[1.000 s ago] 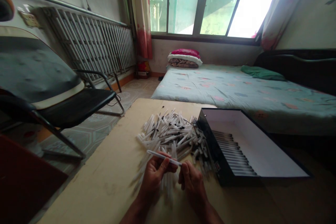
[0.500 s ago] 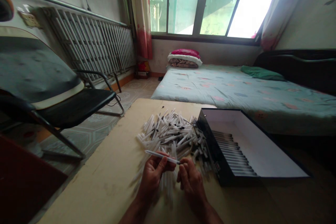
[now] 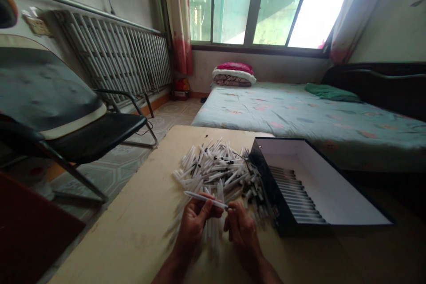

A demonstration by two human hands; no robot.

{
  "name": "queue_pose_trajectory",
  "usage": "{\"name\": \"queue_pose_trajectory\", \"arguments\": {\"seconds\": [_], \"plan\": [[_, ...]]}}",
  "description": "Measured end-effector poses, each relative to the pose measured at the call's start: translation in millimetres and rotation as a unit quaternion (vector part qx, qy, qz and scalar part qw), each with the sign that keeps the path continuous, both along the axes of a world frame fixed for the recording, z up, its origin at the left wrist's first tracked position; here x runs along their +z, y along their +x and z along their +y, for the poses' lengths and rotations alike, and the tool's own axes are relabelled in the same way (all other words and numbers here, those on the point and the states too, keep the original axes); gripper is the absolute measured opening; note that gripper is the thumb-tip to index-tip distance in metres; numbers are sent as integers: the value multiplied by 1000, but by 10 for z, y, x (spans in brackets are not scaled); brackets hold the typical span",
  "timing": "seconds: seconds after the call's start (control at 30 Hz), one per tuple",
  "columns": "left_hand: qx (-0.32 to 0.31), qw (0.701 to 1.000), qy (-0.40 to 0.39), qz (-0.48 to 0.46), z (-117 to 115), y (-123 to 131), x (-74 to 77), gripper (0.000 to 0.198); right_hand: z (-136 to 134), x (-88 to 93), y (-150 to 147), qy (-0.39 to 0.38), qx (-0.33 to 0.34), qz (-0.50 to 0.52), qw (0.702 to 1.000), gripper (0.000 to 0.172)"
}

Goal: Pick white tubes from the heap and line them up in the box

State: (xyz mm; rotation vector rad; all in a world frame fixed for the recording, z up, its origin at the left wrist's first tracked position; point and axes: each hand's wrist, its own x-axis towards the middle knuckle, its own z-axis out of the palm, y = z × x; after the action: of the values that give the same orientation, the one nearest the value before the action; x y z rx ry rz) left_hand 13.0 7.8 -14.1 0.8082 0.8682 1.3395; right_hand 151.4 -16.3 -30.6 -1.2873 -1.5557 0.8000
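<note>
My left hand (image 3: 196, 217) is closed around a white pen barrel (image 3: 203, 197), which lies slanted across the fingers with its narrow end to the left. At the barrel's right end, the fingers of my right hand (image 3: 242, 226) are pinched on its dark tip; whether that is a separate small part I cannot make out. Just beyond both hands a heap of loose white pen parts (image 3: 213, 164) covers the table, with dark pieces among them. Right of the heap stands an open black box (image 3: 342, 186) with a white inside, where several pens (image 3: 299, 195) lie in a row.
The pale table (image 3: 133, 226) carries the heap and the box. A bed (image 3: 266, 106) with folded bedding (image 3: 234, 74) stands beyond it. On the left are a black chair (image 3: 96, 133) and a radiator (image 3: 123, 49).
Almost nothing differs. Both hands stay at the pen barrel in nearly the same pose, and the heap and box have not moved.
</note>
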Motion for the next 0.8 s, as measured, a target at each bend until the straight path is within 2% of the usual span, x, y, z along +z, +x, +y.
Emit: {"name": "queue_pose_trajectory", "arguments": {"seconds": [0.27, 0.53, 0.6, 0.73, 0.8], "plan": [[-29, 999, 18, 5, -8, 0, -4, 15, -8, -16, 5, -23, 6, 8, 1000, 32], [-24, 999, 23, 14, -17, -4, 5, 15, -23, -33, -6, -4, -7, -4, 1000, 37], [4, 1000, 19, 6, -8, -17, 15, 15, -3, -38, 31, -1, -33, 1, 999, 37], [81, 996, 2, -26, 33, -48, 34, 18, 98, -35, 159, 15, -158, 32, 987, 28], [95, 995, 0, -25, 46, -52, 38, 19, 128, -1, 201, 16, -190, 44, 981, 26]]}}
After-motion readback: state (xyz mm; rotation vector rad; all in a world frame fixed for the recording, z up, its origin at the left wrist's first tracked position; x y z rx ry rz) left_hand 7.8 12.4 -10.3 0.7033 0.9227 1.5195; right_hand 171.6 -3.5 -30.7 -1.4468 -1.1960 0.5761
